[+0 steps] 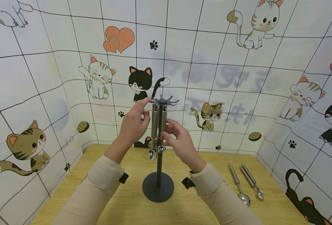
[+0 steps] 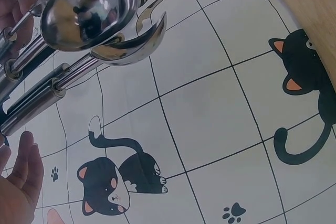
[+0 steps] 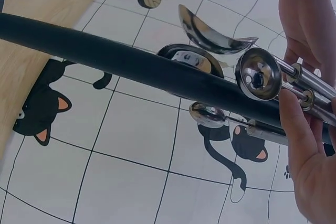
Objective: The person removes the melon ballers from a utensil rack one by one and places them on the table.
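Observation:
On a black hook stand (image 1: 159, 168), several silver metal spoons and scoops hang by their long handles. My left hand (image 1: 135, 122) is raised at the left of the stand's hooked top (image 1: 166, 101), index fingertip right at a hook, thumb apart below it. From the right, my right hand (image 1: 181, 142) holds the handle of a small round scoop (image 3: 257, 74) between thumb and fingers. In the left wrist view, a large spoon (image 2: 89, 11) hangs in front, with a curved-edged utensil (image 2: 134, 48) beside it. Fingers behind the handles are partly hidden.
A metal ladle-like utensil (image 1: 240, 187) and a shorter scoop (image 1: 251, 181) lie at the right of the wooden table (image 1: 120, 200). The stand's round base (image 1: 158, 195) sits mid-table. A cat-patterned cloth wall (image 1: 180, 78) rises behind and at both sides.

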The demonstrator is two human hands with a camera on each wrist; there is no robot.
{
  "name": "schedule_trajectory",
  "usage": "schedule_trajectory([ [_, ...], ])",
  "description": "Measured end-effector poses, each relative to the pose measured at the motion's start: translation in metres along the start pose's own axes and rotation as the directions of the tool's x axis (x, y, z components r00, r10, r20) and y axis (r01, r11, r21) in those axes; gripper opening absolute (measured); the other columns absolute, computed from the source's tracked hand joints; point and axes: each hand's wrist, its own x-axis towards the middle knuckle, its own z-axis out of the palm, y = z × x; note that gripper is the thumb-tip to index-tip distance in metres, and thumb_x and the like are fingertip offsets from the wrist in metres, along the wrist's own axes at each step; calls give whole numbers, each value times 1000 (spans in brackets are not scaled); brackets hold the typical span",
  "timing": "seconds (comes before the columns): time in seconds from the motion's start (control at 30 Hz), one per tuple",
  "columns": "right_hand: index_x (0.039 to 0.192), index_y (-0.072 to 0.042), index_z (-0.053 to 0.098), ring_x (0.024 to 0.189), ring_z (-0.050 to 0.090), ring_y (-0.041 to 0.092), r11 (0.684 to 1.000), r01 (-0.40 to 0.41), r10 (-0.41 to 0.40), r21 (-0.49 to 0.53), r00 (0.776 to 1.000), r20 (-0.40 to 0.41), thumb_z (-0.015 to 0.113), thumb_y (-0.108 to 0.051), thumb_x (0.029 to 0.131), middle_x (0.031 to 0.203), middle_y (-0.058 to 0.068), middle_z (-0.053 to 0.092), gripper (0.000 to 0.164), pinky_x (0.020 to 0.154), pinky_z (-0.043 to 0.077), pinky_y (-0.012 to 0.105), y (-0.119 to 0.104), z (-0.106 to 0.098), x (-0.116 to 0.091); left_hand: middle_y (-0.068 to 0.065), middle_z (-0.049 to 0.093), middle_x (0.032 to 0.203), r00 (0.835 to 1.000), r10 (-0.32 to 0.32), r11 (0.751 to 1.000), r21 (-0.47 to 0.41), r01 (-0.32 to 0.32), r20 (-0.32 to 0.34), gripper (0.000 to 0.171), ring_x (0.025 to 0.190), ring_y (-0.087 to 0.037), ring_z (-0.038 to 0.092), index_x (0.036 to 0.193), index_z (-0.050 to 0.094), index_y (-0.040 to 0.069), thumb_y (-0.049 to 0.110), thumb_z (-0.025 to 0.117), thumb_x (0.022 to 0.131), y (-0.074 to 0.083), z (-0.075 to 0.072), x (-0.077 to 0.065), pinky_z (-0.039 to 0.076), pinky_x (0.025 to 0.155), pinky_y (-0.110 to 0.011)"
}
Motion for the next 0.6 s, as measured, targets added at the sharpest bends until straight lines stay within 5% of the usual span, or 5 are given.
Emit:
schedule_trajectory([
  [0.6, 150, -16, 48, 108, 63, 33, 998, 64, -64, 22, 998, 0, 63, -10, 101, 118, 17, 60, 52, 75, 60, 46, -5, -1, -1, -9, 60, 132, 1000, -1, 1000, -7, 1, 4, 52, 63, -17, 55, 147, 49, 14, -1, 52, 97, 1, 0, 1, 41, 48, -31],
])
